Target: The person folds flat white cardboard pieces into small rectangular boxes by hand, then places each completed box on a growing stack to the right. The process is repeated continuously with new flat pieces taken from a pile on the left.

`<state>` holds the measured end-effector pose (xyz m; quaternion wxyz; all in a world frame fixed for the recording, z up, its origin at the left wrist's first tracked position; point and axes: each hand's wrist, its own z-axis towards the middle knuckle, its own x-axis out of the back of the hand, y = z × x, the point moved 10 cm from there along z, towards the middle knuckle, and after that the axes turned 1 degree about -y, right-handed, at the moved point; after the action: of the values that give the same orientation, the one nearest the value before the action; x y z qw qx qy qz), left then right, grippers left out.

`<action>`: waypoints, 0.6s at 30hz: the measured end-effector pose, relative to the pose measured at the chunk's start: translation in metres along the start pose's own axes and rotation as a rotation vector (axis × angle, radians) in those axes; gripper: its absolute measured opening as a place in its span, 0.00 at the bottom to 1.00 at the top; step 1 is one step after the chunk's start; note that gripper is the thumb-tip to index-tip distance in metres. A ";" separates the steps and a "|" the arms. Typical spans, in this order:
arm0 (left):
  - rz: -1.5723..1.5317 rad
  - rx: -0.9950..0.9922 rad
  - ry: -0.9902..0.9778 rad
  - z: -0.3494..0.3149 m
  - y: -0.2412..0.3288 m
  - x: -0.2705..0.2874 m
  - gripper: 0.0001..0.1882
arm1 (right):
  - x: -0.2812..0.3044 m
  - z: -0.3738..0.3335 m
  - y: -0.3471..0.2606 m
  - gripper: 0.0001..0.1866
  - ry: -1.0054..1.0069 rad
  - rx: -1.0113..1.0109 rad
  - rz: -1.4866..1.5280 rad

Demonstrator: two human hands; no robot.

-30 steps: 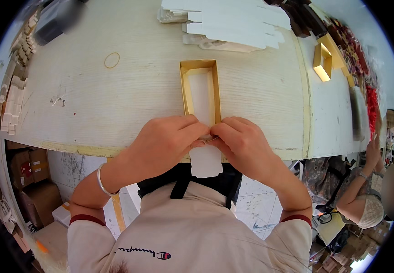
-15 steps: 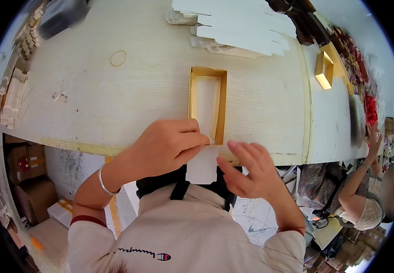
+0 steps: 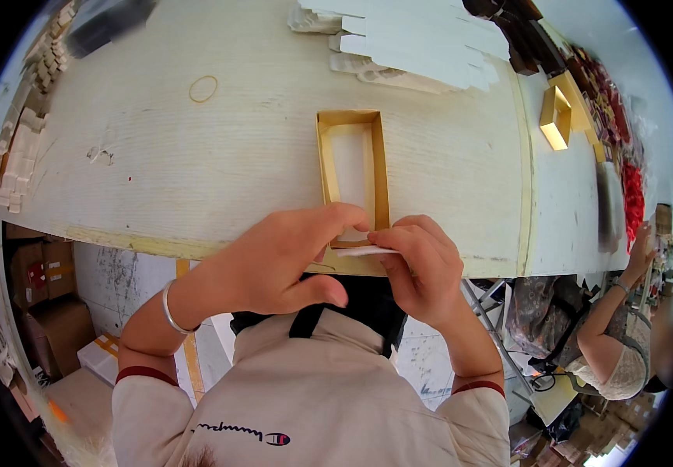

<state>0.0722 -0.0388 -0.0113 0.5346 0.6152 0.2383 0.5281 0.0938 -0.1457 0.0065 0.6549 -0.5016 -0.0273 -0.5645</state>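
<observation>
A long gold cardboard box [image 3: 384, 167] with a white bottom lies on the table, its near end close to the front edge. At that end a white flap [image 3: 360, 251] stands folded up and is seen almost edge-on. My right hand [image 3: 428, 268] is closed on this flap, thumb beneath and fingers above. My left hand [image 3: 290, 253] is at the box's near left corner. Its forefinger reaches over the near end, close to my right fingertips, and its thumb is stretched apart toward me. The left hand's other fingers are partly hidden.
A stack of flat white cardboard blanks [image 3: 422, 39] lies at the back. A rubber band [image 3: 203, 89] rests on the left of the table [image 3: 235, 156]. Another gold box [image 3: 556, 118] stands on the right, near a working person's arm [image 3: 613, 311]. White cartons [image 3: 21, 163] line the left edge.
The white flap that hung down over the table edge is now turned up at the box's near end. My right hand has come in and gripped it; my left thumb has spread away.
</observation>
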 end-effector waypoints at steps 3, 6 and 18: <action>0.163 -0.040 0.089 -0.003 -0.003 -0.005 0.16 | 0.000 0.009 0.003 0.17 0.017 -0.044 0.032; 0.110 -0.023 0.167 -0.005 -0.010 -0.006 0.16 | -0.001 0.002 0.023 0.16 0.130 -0.267 0.261; 0.067 -0.101 0.499 -0.018 -0.008 0.008 0.16 | 0.000 0.018 0.019 0.16 -0.034 -0.266 0.139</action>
<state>0.0611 -0.0222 -0.0178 0.4714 0.4461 0.3155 0.6922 0.1180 -0.1357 0.0037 0.6197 -0.5943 0.0715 -0.5076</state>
